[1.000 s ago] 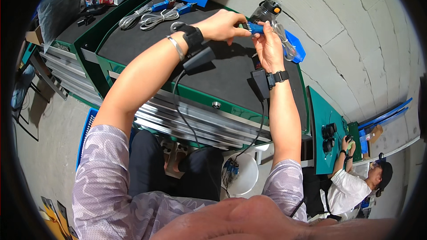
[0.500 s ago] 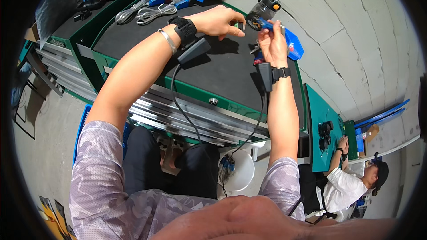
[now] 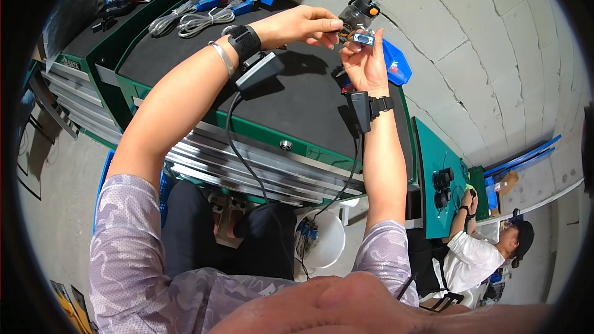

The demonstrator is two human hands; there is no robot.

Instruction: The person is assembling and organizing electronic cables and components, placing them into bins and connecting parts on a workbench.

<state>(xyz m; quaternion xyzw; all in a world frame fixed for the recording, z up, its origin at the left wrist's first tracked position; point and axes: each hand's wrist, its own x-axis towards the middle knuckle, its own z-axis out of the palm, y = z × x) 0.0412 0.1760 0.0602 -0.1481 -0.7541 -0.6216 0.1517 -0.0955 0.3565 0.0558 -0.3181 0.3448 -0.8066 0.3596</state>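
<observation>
Over the far right of the dark mat (image 3: 297, 102), my right hand (image 3: 366, 68) grips a blue D-shaped cable connector (image 3: 363, 39), its metal face showing. Close to it on the left is my left hand (image 3: 306, 26), palm down, with thumb and forefinger brought together. Whatever sits between those fingertips is too small to make out. Black straps with boxy devices circle both wrists. Coiled grey cables with blue connectors (image 3: 207, 21) lie on the mat left of my left hand. Partly behind my right hand is a blue bin (image 3: 396, 65).
A clear bottle with a dark lid (image 3: 360, 12) stands at the back against the wall. Below the green cabinet's edge, a white bucket (image 3: 331, 244) holds connector cables. Black cords hang from my wrists. At far right, a person in white (image 3: 479, 260) works by a green board.
The connector has turned so its metal face shows, and my right hand has tilted with it. My left fingertips have come nearer; the small green-and-dark piece seen there is no longer clearly visible.
</observation>
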